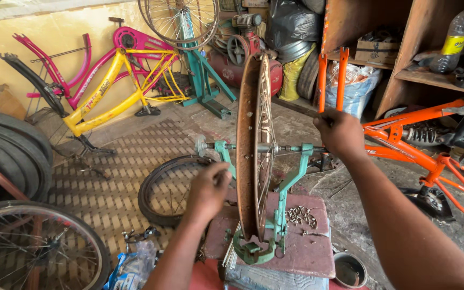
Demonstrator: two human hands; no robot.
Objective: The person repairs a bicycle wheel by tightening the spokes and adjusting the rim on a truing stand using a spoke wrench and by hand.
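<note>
A rusty bicycle wheel rim point(247, 139) with spokes stands upright in a green truing stand point(275, 225) on a reddish block point(307, 252). My left hand point(208, 190) is closed just left of the rim, fingers pinched near the spokes; what it grips is too small to tell. My right hand point(340, 133) reaches past the right side of the wheel and is closed on a thin dark rod-like tool point(302, 110). A pile of small metal spoke nipples point(302, 216) lies on the block beside the stand.
A yellow bicycle frame point(119, 96) and a pink one point(81, 64) lean at the back left. Tyres point(17, 150) and a spoked wheel point(33, 247) lie left; another tyre point(159, 188) lies on the floor. An orange bicycle point(430, 145) stands right. A small tin point(350, 270) sits nearby.
</note>
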